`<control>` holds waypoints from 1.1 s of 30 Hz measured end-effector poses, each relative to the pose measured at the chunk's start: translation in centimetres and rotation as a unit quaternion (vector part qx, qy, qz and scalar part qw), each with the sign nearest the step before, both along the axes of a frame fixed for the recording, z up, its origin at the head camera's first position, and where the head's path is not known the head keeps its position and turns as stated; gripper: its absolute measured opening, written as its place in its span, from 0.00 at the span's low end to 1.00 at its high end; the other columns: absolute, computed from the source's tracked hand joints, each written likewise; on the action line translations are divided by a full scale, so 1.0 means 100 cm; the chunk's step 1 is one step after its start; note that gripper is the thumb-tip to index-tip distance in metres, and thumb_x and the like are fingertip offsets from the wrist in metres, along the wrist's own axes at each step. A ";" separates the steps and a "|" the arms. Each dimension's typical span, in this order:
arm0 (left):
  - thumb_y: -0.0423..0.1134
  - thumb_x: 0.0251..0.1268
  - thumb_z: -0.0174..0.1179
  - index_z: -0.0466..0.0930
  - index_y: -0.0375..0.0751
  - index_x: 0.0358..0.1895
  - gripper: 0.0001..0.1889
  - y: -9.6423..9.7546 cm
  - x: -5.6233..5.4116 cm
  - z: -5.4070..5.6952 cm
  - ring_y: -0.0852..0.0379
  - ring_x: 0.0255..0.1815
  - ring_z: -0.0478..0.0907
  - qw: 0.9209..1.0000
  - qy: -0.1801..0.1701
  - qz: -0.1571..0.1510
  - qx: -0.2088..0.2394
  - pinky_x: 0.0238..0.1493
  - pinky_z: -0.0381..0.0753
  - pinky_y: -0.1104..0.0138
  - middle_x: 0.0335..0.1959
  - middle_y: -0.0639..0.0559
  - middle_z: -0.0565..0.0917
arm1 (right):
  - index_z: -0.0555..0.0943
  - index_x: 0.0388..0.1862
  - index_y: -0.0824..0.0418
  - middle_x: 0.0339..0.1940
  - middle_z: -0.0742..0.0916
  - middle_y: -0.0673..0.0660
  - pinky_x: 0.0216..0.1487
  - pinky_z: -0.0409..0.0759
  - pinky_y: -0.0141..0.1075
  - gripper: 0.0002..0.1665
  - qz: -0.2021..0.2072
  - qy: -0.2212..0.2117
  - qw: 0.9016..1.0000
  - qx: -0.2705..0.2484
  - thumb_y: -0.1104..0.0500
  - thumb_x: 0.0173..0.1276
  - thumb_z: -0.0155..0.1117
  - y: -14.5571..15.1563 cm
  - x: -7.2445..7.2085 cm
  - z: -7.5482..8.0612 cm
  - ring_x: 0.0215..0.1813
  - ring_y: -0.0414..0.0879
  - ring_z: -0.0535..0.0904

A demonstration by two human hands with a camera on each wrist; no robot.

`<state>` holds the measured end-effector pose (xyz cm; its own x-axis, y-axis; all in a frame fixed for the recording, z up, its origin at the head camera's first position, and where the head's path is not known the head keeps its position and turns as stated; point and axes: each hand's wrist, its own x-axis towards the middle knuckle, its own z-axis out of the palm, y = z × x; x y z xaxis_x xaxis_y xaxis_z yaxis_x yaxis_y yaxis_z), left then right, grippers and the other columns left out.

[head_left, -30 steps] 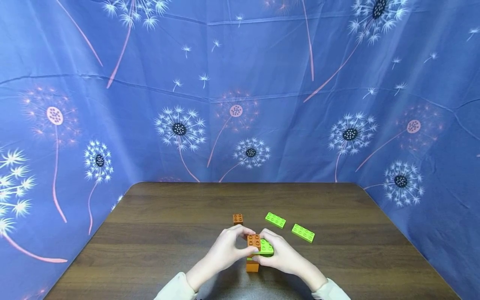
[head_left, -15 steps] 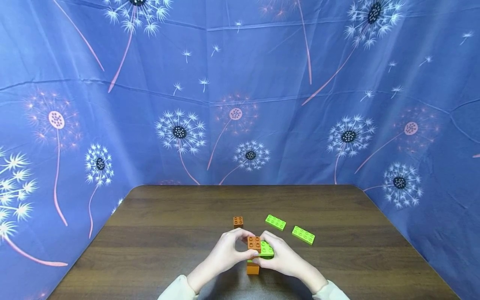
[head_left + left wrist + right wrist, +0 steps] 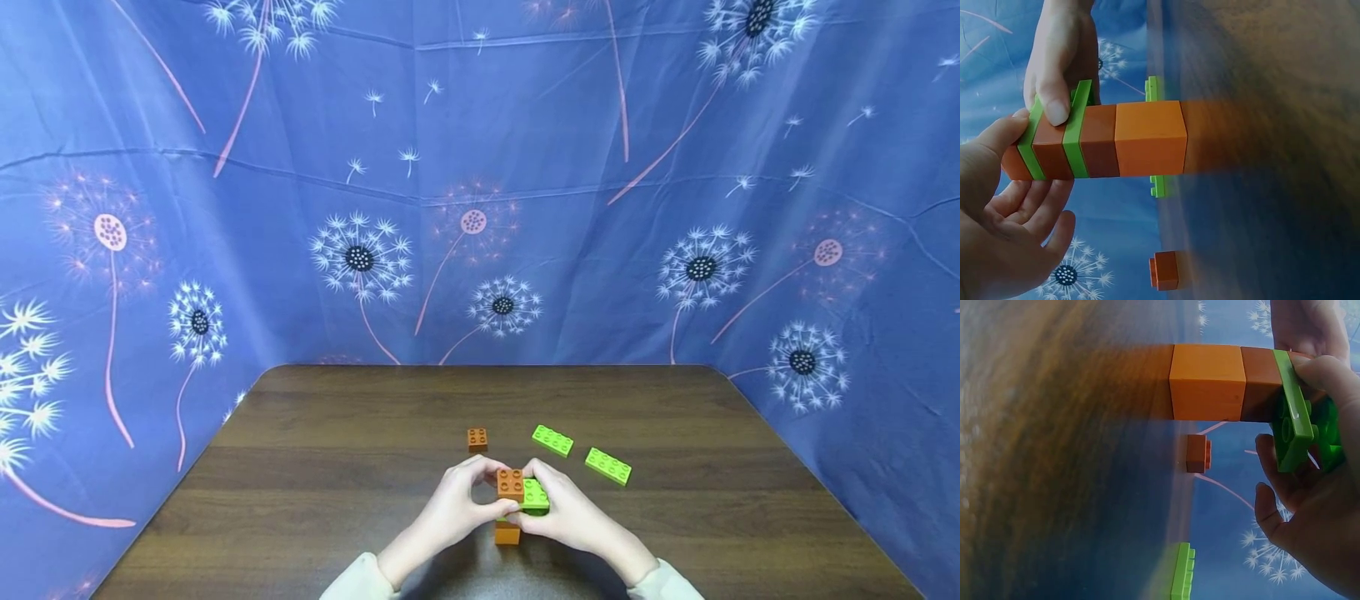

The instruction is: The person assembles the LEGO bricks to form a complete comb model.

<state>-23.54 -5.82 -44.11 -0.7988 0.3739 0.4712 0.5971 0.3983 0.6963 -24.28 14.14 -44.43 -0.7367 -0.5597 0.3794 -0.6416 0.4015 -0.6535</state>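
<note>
A tower of toy building blocks [image 3: 1150,140] stands upright on the table between my hands, with an orange block [image 3: 507,536] at its foot. Above that, brown bricks alternate with thin bright green plates [image 3: 1294,419], which jut out to the right. The topmost brown brick [image 3: 511,483] shows its studs upward. My left hand [image 3: 453,502] pinches the tower's top part between thumb and fingers. My right hand [image 3: 564,507] grips the jutting green plates, its thumb [image 3: 1055,111] pressed on the brown brick between them. Its other fingers are partly hidden behind the plates.
Behind the tower, a loose brown brick [image 3: 477,439] rests on the wooden table [image 3: 337,433]. Two more green plates lie farther right: one nearer the middle [image 3: 552,440], the other plate [image 3: 608,466] beside it. A blue dandelion-print cloth [image 3: 570,250] hangs beyond the table's back edge.
Both hands keep hold of the tower, nearly still. The left fingers sit slightly lower, so the loose brown brick behind them shows more fully. The head view has tilted slightly and returned.
</note>
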 end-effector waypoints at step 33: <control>0.41 0.48 0.71 0.79 0.36 0.41 0.18 0.000 0.002 -0.007 0.62 0.39 0.81 0.997 -0.049 -0.027 0.058 0.43 0.82 0.73 0.38 0.49 0.82 | 0.81 0.45 0.52 0.38 0.85 0.47 0.38 0.78 0.32 0.10 -0.144 0.034 0.989 0.011 0.56 0.66 0.61 0.078 -0.011 0.020 0.39 0.31 0.77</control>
<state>-23.37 -5.85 -44.78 -0.8234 0.3656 0.4341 0.5421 0.2802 0.7922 -25.36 21.95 -42.43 -0.8396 -0.3391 0.4243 -0.5412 0.5877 -0.6014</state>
